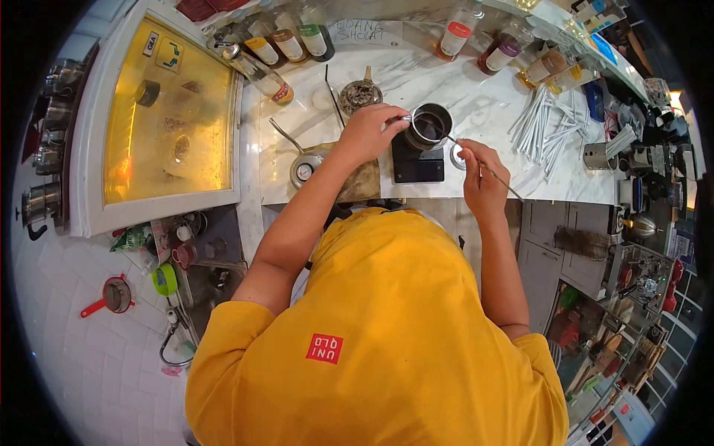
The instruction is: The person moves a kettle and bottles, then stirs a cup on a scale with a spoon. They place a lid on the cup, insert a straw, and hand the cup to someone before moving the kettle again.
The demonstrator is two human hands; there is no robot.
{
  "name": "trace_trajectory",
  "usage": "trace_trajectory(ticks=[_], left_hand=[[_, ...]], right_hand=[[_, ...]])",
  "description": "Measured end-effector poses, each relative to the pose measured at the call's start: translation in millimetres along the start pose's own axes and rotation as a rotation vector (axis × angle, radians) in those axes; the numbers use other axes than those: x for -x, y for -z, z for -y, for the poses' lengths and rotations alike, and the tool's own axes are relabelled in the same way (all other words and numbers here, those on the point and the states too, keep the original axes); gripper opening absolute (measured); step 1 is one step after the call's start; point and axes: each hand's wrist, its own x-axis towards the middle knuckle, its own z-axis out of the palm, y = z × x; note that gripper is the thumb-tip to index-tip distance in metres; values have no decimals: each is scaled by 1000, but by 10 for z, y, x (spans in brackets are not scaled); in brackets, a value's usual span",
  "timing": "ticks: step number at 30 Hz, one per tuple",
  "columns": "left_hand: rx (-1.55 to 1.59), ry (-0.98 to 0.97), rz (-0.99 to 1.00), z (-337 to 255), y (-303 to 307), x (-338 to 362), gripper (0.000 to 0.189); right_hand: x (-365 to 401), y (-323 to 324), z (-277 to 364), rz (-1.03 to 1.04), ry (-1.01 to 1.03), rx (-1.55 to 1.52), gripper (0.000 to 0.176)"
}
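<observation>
A metal cup with dark liquid in it is over a black scale on the marble counter. On its left side my left hand is closed on the cup near the rim. My right hand pinches a long thin stirring spoon, whose other end reaches the cup's right rim. Whether its tip is in the liquid is too small to tell. Close to my right hand, a small round white-rimmed item lies beside the scale.
A kettle stands left on a brown cloth. Behind my left hand is a glass vessel. Bottles line the back. Loose white straws lie right. A yellow-lit glass-door cabinet borders the left.
</observation>
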Motion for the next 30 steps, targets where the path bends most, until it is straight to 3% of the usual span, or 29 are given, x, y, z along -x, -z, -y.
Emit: trace_trajectory(ticks=[14,30], left_hand=[[42,82,-25,-71,-26,43,25],[73,88,-131,-123,-133,77,23]], right_hand=[[-112,114,-128,78,31,-55,11],[-290,280,-341,180,226,-99,12]])
